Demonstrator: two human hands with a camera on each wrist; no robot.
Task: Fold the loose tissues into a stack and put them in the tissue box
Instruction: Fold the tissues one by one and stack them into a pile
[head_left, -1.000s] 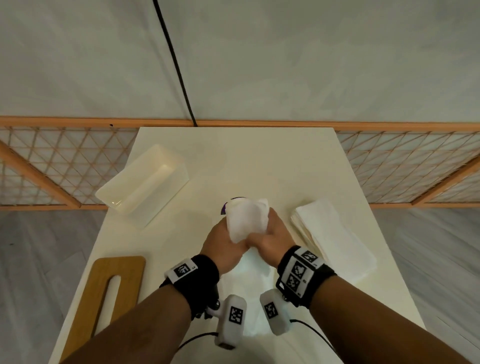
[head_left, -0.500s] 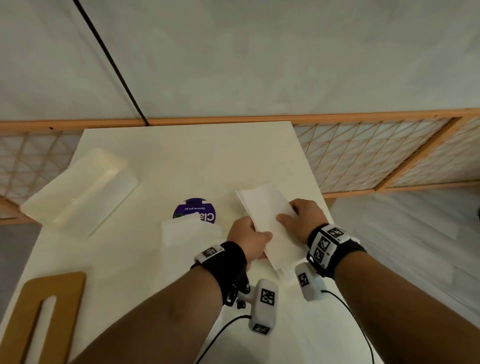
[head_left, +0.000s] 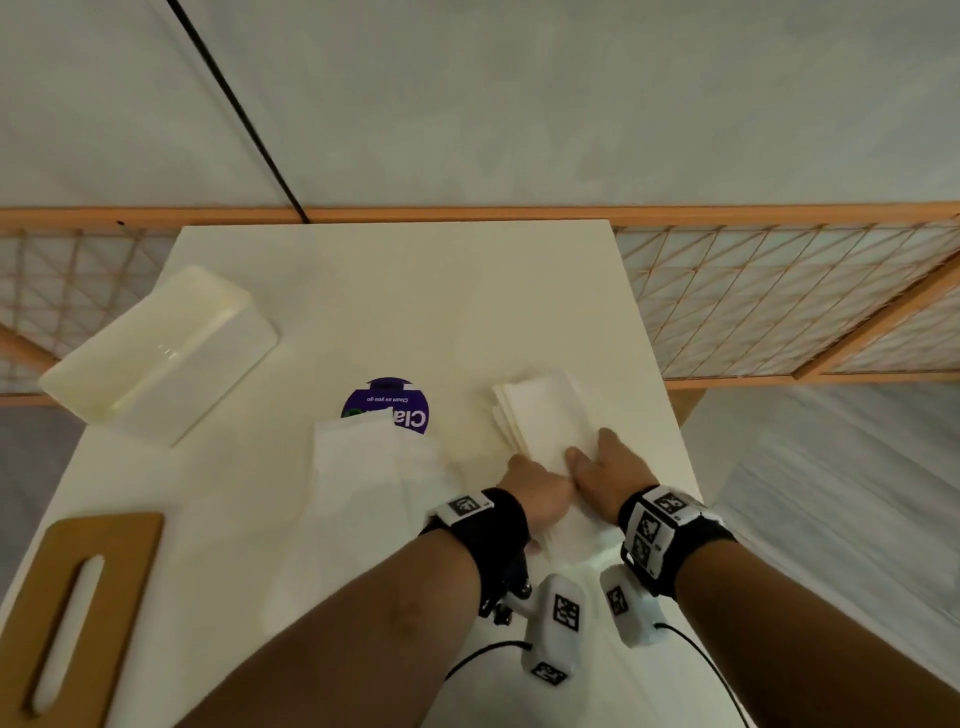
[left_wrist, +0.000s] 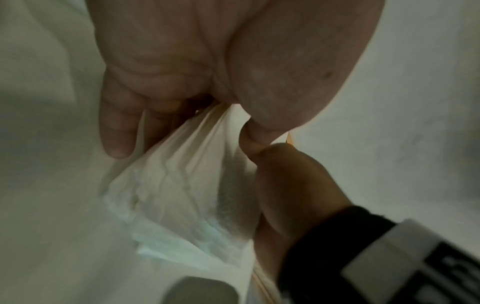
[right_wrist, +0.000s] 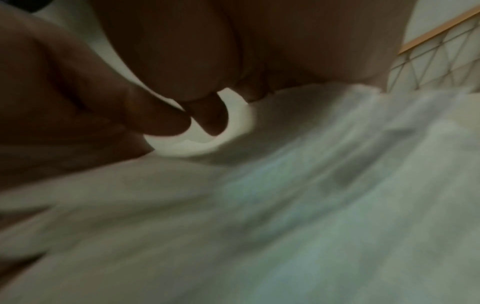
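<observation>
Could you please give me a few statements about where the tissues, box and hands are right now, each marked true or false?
1. Both hands are on the folded tissue stack. True: the left hand and right hand are at its near end.
2. The tissue box already holds tissues. False: it looks empty.
3. The wooden lid sits on the box. False: it lies on the table, near left.
4. Loose tissues partly cover a purple packet. True.
</observation>
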